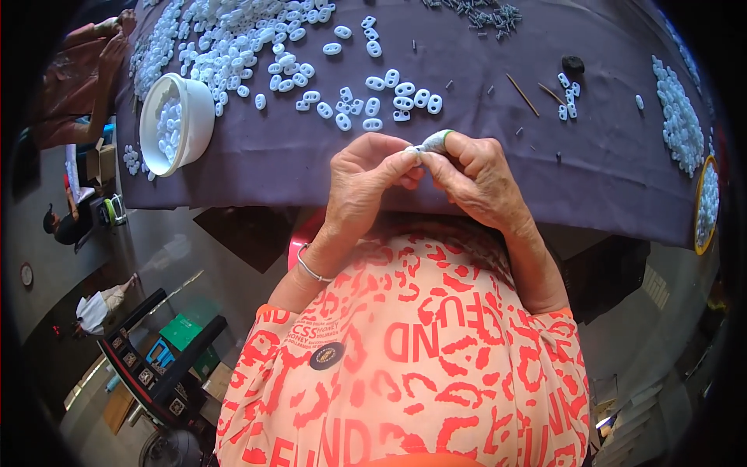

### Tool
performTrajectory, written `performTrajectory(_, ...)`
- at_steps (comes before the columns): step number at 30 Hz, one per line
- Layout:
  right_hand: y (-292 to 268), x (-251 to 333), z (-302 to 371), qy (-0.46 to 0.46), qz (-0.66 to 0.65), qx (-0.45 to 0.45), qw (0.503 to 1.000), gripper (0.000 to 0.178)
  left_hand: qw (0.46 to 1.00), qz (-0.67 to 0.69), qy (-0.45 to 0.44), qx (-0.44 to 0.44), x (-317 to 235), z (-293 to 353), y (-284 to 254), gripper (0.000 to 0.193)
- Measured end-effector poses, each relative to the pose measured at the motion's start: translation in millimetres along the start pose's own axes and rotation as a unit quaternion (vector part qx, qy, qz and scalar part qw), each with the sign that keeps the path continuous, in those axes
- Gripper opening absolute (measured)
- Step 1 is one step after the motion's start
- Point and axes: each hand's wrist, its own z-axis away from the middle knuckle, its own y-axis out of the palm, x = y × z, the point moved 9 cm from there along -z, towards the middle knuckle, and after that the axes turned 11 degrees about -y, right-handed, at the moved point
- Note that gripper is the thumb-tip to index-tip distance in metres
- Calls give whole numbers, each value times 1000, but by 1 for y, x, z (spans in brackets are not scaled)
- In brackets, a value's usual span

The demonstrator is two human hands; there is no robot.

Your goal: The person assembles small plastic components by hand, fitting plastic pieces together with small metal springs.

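Observation:
My left hand (363, 175) and my right hand (481, 177) meet at the table's near edge, fingertips pinched together. Between them is a small white plastic piece (418, 150), mostly covered by the fingers. A pale wrap (436, 142) covers a fingertip of my right hand. Just beyond the hands lie several loose white oval pieces (404, 103), each with two holes. Farther left, many more of them form a large heap (226, 39). Small dark grey cylinders (486, 15) are piled at the far edge.
A white tub (204, 121) of white pieces lies tilted at the left. To the right are a dark lump (573, 64), thin brown sticks (523, 95), another white pile (677, 117) and a yellow-rimmed container (698, 210). A purple-grey cloth (296, 167) covers the table. Another person's arm (99, 93) is at far left.

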Motion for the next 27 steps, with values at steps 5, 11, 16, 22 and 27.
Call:
performTrajectory(5,-4,34,6,-127,145,-64,979,16,992,111,-54,25,10,1,0,12)
performTrajectory(11,4,36,10,-129,193,-45,972,16,987,143,-60,34,14,5,1,12)
performTrajectory(16,-6,15,11,-26,59,-80,995,13,991,116,-62,28,11,9,0,13)
performTrajectory(22,0,-1,10,39,-45,-32,998,13,997,62,-42,19,9,10,1,15)
performTrajectory(27,-1,-1,10,27,-58,-30,998,10,1000,-13,-15,1,2,12,2,16)
